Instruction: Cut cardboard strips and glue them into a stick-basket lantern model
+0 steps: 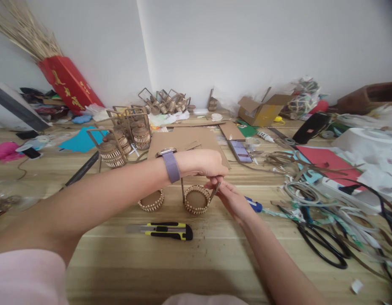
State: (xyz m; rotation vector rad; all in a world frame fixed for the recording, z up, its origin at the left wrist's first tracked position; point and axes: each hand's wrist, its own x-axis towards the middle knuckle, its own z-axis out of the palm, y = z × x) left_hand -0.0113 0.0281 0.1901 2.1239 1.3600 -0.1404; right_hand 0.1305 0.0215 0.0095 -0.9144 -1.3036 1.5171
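Note:
A small round woven basket stands on the wooden table, with a thin brown handle strip rising at its right side and another upright at its left. My left hand reaches across from the left, a watch on its wrist, its fingers pinched at the top of the right strip. Just below and to the right, my right hand is closed on that same strip. The rest of the handle is partly hidden behind my left hand. A second woven ring lies to the left, partly under my left forearm.
A yellow-black box cutter lies in front of the basket. Behind my hands is a cardboard sheet. Finished handled baskets stand at left. A phone, black scissors and tangled strips lie at right.

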